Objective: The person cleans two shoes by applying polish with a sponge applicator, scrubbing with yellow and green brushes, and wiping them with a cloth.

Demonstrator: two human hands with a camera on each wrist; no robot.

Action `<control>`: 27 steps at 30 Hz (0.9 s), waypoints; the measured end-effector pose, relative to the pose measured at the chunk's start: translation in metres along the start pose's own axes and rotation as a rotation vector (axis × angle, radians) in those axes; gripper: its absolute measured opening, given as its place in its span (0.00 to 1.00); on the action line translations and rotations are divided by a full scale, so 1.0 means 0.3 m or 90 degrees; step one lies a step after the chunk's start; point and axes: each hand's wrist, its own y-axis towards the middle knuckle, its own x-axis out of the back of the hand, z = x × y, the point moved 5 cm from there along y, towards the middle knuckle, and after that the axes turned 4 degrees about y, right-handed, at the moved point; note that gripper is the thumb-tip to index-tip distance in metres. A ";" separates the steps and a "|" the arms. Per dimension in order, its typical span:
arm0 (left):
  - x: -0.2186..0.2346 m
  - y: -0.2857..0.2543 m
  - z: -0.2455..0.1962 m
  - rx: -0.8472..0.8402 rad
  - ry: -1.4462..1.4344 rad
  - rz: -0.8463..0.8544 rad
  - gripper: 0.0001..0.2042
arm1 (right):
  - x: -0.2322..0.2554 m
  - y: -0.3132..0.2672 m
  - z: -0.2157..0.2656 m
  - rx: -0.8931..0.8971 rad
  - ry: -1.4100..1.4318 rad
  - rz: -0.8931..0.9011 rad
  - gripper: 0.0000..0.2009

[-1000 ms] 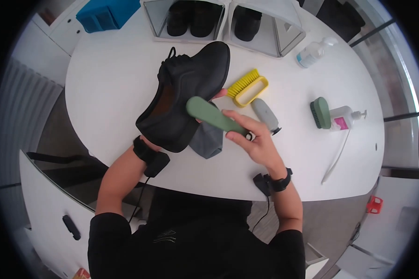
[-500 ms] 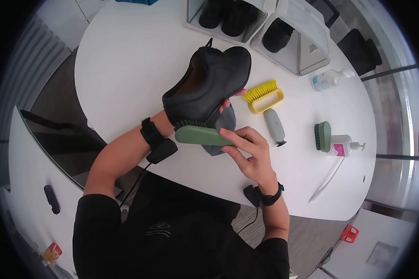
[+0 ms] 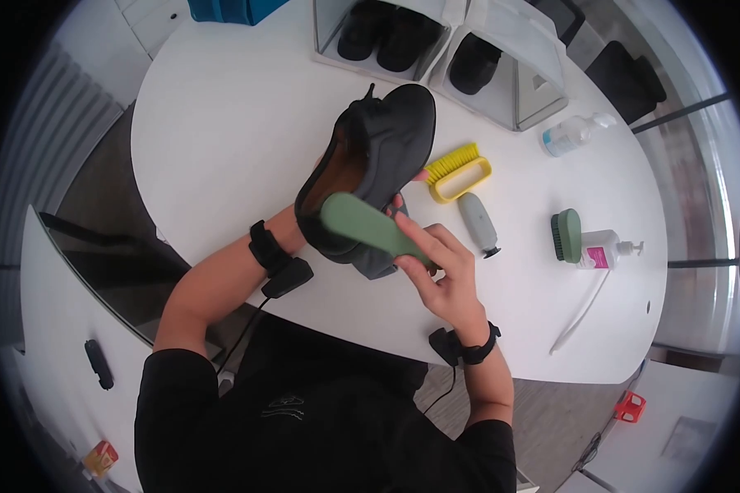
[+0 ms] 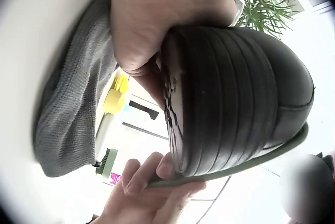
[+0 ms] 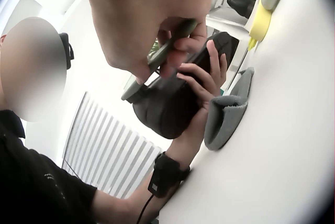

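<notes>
A black lace-up shoe (image 3: 403, 131) is held above the white table, toe pointing away and its brown-lined opening turned up toward the head camera. My left hand (image 4: 162, 12) grips it from beneath, its fingers along the sole in the right wrist view. In my right hand (image 3: 446, 267) is a green-backed brush (image 3: 360, 222), pinched between thumb and fingers. The brush lies along the heel side of the shoe, its back toward the head camera and its bristles hidden. Under the shoe, a grey cloth (image 5: 226, 119) rests crumpled on the table.
Right of the shoe lie a yellow brush (image 3: 452, 160) and a grey bottle (image 3: 478, 223). Farther right are another green brush (image 3: 571, 236), a white pump bottle (image 3: 598, 249) and a thin white stick (image 3: 578, 319). Clear shoe boxes (image 3: 518, 123) and a transparent pump bottle (image 3: 566, 136) stand at the back.
The brush has gone from the shoe's side down to the heel's lower edge, then back up toward the opening. The shoe has rolled so more of its inside shows. The head view has shifted.
</notes>
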 end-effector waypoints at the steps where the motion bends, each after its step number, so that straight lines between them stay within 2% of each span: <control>1: -0.002 -0.010 -0.005 -0.003 0.101 -0.066 0.30 | 0.013 0.000 -0.016 -0.079 0.011 0.002 0.27; 2: -0.008 -0.011 -0.003 -0.005 0.103 -0.061 0.30 | 0.024 0.003 -0.033 -0.076 0.007 0.000 0.27; 4: -0.005 -0.016 -0.008 -0.040 0.237 -0.062 0.35 | 0.055 0.005 -0.090 -0.032 0.011 -0.067 0.27; 5: 0.000 -0.021 -0.008 -0.053 0.283 -0.061 0.38 | 0.065 0.004 -0.109 -0.044 0.018 -0.078 0.27; 6: 0.017 -0.031 0.013 0.005 0.152 -0.057 0.30 | 0.066 0.006 -0.120 -0.041 0.013 -0.081 0.27; 8: 0.040 -0.040 0.038 0.063 0.025 -0.047 0.24 | 0.072 0.013 -0.127 -0.025 0.035 -0.120 0.26; 11: 0.035 -0.031 0.052 0.099 0.015 -0.004 0.27 | 0.078 0.012 -0.120 -0.036 0.027 -0.139 0.26; 13: 0.031 -0.030 0.069 0.138 -0.093 -0.066 0.39 | 0.082 0.012 -0.119 -0.050 0.030 -0.148 0.26; 17: 0.040 -0.026 0.068 0.132 -0.118 -0.083 0.39 | 0.091 0.012 -0.138 -0.082 0.032 -0.172 0.25; 18: 0.024 -0.029 0.057 0.140 -0.127 -0.055 0.39 | 0.093 0.014 -0.142 -0.079 0.032 -0.170 0.25; 20: -0.006 -0.028 0.040 0.147 -0.133 -0.024 0.39 | 0.106 0.007 -0.180 -0.180 0.088 -0.204 0.24; 22: -0.052 -0.014 0.013 0.137 -0.065 -0.086 0.38 | 0.128 0.007 -0.203 -0.220 0.085 -0.228 0.24; 23: -0.052 -0.009 0.011 0.137 -0.061 -0.085 0.38 | 0.141 0.007 -0.220 -0.262 0.085 -0.251 0.25; 26: -0.016 0.000 0.026 0.147 -0.025 -0.113 0.39 | 0.182 0.003 -0.261 -0.293 0.095 -0.300 0.25; 27: -0.008 0.004 0.020 0.123 0.003 -0.135 0.38 | 0.194 -0.002 -0.239 -0.316 0.139 -0.312 0.25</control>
